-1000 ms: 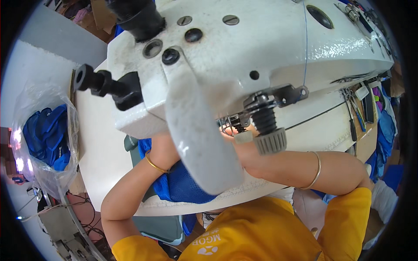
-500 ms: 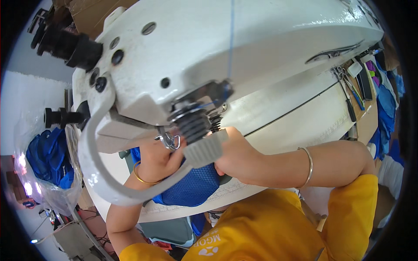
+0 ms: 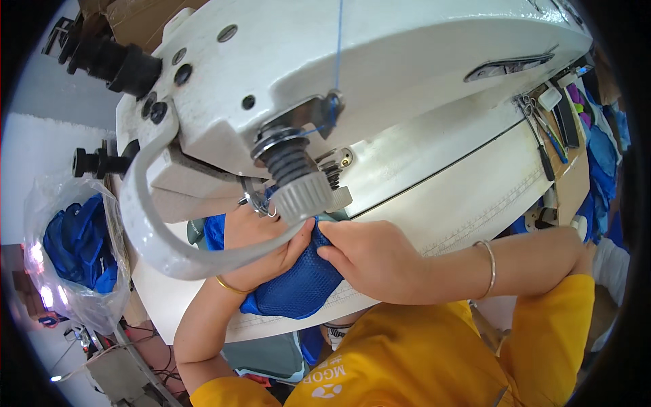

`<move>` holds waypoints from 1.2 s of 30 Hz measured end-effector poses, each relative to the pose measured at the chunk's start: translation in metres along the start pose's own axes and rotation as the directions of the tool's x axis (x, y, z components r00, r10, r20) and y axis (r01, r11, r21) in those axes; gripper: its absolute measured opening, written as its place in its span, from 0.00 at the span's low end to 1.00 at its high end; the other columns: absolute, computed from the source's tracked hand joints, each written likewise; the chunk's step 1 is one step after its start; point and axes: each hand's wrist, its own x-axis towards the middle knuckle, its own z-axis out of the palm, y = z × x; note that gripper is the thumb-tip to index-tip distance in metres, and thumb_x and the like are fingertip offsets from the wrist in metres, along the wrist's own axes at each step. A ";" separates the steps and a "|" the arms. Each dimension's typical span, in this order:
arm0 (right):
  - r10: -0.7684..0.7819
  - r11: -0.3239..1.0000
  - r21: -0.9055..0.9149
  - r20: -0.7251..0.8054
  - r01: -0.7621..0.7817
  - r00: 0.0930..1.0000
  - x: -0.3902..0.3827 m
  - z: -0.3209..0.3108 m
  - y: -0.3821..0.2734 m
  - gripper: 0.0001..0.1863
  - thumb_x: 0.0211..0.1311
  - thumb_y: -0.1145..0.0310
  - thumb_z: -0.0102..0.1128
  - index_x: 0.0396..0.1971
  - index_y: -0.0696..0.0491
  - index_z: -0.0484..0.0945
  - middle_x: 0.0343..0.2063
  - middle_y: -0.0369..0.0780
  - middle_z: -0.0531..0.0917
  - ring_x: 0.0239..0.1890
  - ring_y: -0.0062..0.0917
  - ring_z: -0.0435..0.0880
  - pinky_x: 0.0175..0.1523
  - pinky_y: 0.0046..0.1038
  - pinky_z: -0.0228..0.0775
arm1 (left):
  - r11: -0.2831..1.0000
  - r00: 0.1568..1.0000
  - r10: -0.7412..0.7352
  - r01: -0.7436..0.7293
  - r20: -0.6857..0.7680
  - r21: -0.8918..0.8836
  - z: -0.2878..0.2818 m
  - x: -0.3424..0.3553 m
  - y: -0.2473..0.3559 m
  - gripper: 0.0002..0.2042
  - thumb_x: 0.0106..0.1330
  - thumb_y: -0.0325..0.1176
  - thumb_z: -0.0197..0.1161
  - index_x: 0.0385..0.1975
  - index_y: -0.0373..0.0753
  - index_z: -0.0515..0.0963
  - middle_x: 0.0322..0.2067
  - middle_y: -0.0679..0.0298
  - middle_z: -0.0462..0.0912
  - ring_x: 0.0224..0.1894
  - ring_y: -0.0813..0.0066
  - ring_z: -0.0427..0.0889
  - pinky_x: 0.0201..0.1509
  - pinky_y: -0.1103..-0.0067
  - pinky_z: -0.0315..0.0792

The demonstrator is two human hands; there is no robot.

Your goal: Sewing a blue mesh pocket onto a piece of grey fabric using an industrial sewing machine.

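Note:
A piece of blue mesh fabric [image 3: 298, 285] lies bunched on the white sewing table, below the head of a white sewing machine [image 3: 312, 61]. My left hand [image 3: 261, 254] is closed on its left part, thumb pointing right, partly hidden by the machine's curved white guard [image 3: 152, 237]. At the fabric's upper right edge, my right hand [image 3: 380, 261] pinches the cloth between thumb and fingers, close to the left thumb. Just above both hands sits the ridged tension knob [image 3: 302, 197], with blue thread [image 3: 339, 47] coming down to it. The needle area is hidden.
Scissors [image 3: 527, 107] and a screwdriver [image 3: 544, 163] lie at the table's right end, near blue cloth [image 3: 602, 159]. To the left hangs a clear plastic bag [image 3: 115, 285] holding blue fabric. Grey-green cloth [image 3: 264, 356] is below the table's front edge.
My right hand has drawn back from beneath the knob toward me and now pinches the fabric's edge in plain sight. The left thumb has shifted right, nearer to it.

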 end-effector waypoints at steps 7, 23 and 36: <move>-0.441 0.702 -0.609 0.035 0.369 0.897 -0.024 -0.001 0.019 0.29 0.65 0.58 0.60 0.56 0.67 0.76 0.59 0.53 0.78 0.67 0.43 0.71 0.74 0.43 0.58 | 0.996 0.991 -0.046 0.055 -0.128 0.064 -0.008 0.004 0.018 0.19 0.65 0.44 0.66 0.56 0.50 0.82 0.47 0.62 0.84 0.45 0.53 0.81 0.45 0.66 0.68; -0.485 0.689 -0.567 0.103 0.452 0.868 -0.022 -0.004 0.019 0.26 0.63 0.60 0.63 0.52 0.68 0.78 0.59 0.59 0.76 0.64 0.50 0.74 0.70 0.46 0.65 | 0.997 0.952 -0.067 0.056 -0.300 -0.046 0.003 0.000 0.014 0.18 0.60 0.45 0.68 0.46 0.42 0.85 0.50 0.68 0.82 0.52 0.60 0.75 0.56 0.67 0.68; -0.475 0.681 -0.596 0.083 0.425 0.876 -0.016 -0.010 0.023 0.26 0.59 0.59 0.67 0.51 0.63 0.79 0.60 0.52 0.78 0.65 0.44 0.75 0.71 0.47 0.64 | 0.993 0.946 -0.060 0.026 -0.318 -0.112 0.009 0.006 0.009 0.17 0.60 0.44 0.68 0.45 0.42 0.85 0.48 0.67 0.82 0.53 0.60 0.75 0.56 0.67 0.68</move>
